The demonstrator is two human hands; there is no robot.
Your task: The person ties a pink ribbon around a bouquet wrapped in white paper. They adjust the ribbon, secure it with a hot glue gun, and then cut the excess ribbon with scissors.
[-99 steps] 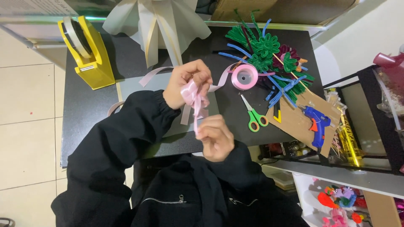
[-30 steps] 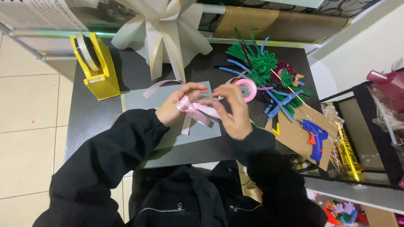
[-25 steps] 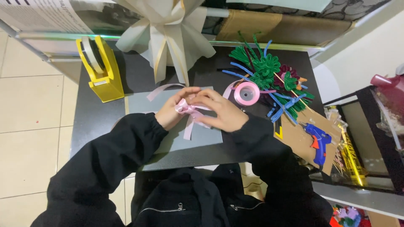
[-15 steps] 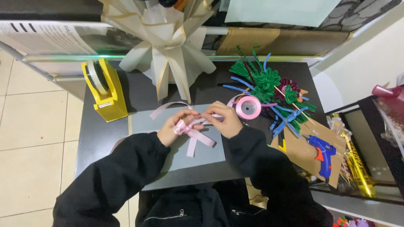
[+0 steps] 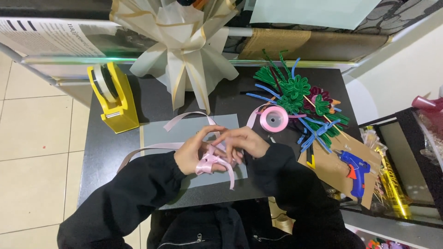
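A pink ribbon bow (image 5: pixel 208 162) sits between both my hands over a grey sheet (image 5: pixel 194 129) on the dark table (image 5: pixel 115 143). My left hand (image 5: pixel 194 152) grips the bow's loops, thumb and fingers curled around it. My right hand (image 5: pixel 242 140) pinches the bow from the right side. Loose ribbon tails run left across the sheet and down toward the table's front edge. One strand leads up to the pink ribbon spool (image 5: pixel 274 119) just beyond my right hand.
A yellow tape dispenser (image 5: pixel 112 99) stands at the back left. A cream wrapped bouquet (image 5: pixel 182 41) leans at the back. Green, blue and dark pipe-cleaner flowers (image 5: pixel 300 99) lie at the right, with a blue glue gun (image 5: pixel 355 170) on brown cardboard.
The view has tilted so the table sits lower. My hands have drawn closer to my body and the bow now lies lower on the grey sheet, still held by both.
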